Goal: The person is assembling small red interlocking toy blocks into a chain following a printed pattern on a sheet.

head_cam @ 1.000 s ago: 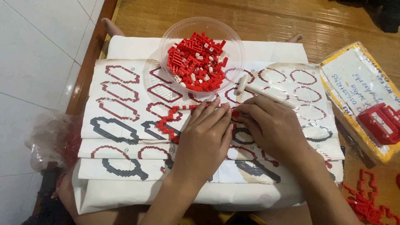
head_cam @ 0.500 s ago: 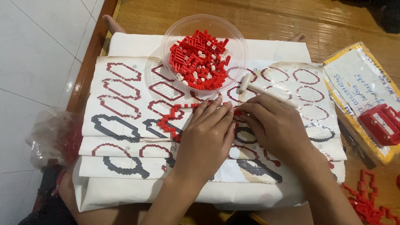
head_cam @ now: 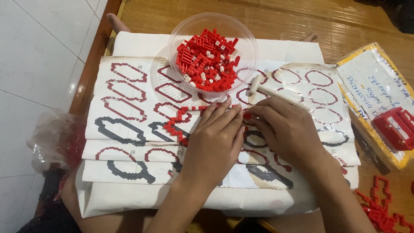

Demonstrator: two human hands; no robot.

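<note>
A partly built red brick outline (head_cam: 177, 125) is pressed flat onto the printed pattern sheet (head_cam: 129, 99) by the left hand (head_cam: 215, 142), a red brick (head_cam: 246, 115) is pinched by the right hand (head_cam: 286, 129), and many bricks are left in the clear bowl (head_cam: 181, 34).

Red and white bricks (head_cam: 206, 60); sheet (head_cam: 129, 99) outlines red, seemingly dark grey.

One head-worn camera only. It looks steeply down from above my lap, close over my left hand (head_cam: 214, 140), right hand (head_cam: 290, 131) and the printed pattern sheets (head_cam: 129, 103), facing forward.
</note>
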